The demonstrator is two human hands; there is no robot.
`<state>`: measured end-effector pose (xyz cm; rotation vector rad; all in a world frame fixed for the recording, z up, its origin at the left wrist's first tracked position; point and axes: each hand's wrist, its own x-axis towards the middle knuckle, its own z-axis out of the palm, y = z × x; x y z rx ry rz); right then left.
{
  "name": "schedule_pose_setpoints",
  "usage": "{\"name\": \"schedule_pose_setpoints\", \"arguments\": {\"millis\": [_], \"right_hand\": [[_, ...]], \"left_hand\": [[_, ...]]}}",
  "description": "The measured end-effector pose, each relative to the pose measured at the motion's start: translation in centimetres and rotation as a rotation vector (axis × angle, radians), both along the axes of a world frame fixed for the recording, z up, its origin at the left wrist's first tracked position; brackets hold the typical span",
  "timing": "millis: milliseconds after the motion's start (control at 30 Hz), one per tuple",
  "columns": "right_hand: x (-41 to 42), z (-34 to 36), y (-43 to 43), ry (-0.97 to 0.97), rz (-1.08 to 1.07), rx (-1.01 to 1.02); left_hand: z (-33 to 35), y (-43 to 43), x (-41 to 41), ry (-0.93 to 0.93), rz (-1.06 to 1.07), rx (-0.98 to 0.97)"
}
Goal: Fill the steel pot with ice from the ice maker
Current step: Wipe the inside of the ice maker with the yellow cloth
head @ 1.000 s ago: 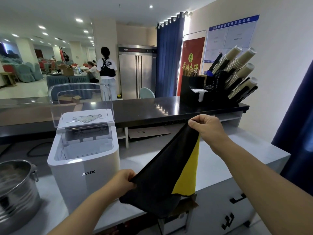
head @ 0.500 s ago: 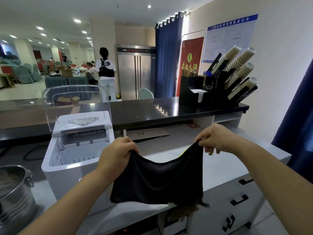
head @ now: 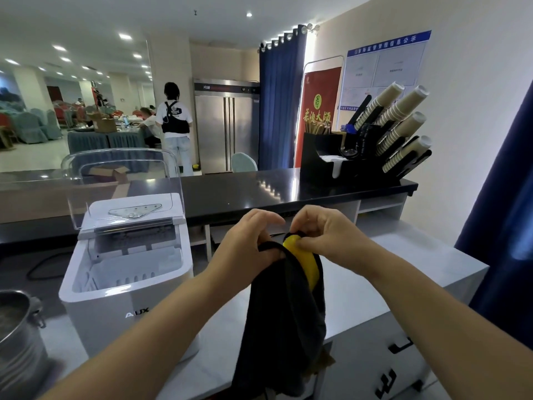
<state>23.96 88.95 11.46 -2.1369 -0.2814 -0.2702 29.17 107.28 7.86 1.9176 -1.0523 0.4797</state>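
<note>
A black cloth with a yellow side (head: 284, 310) hangs folded in front of me, over the counter's front edge. My left hand (head: 248, 241) grips its top edge on the left. My right hand (head: 326, 235) pinches the top on the right, close against the left hand. The white ice maker (head: 127, 272) stands to the left on the white counter (head: 389, 272), with its clear lid (head: 121, 174) raised. The steel pot (head: 20, 333) sits at the far left edge, only partly in view.
A black raised bar top (head: 245, 192) runs behind the counter, carrying a black cup dispenser (head: 372, 145) with stacked paper cups. Drawers (head: 395, 359) sit under the counter at right. A person (head: 174, 125) stands beyond the bar. A dark blue curtain (head: 507, 220) hangs at right.
My hands have come together, bringing the two top corners of the cloth side by side. The cloth, spread wide before, now hangs folded and narrow.
</note>
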Motion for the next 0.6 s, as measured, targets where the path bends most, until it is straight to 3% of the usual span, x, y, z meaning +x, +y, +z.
{"name": "schedule_pose_setpoints", "arguments": {"millis": [233,467,600], "right_hand": [[-0.2,0.5,0.5,0.003,0.026,0.005],[-0.1,0.5,0.6,-0.037,0.007,0.026],[-0.3,0.3,1.1,-0.004,0.07,0.099]], "left_hand": [[0.1,-0.6,-0.3,0.133,0.019,-0.068],[1.2,-0.8,-2.1,0.03,0.019,0.011],[1.3,-0.8,-1.6,-0.029,0.136,0.079]]}}
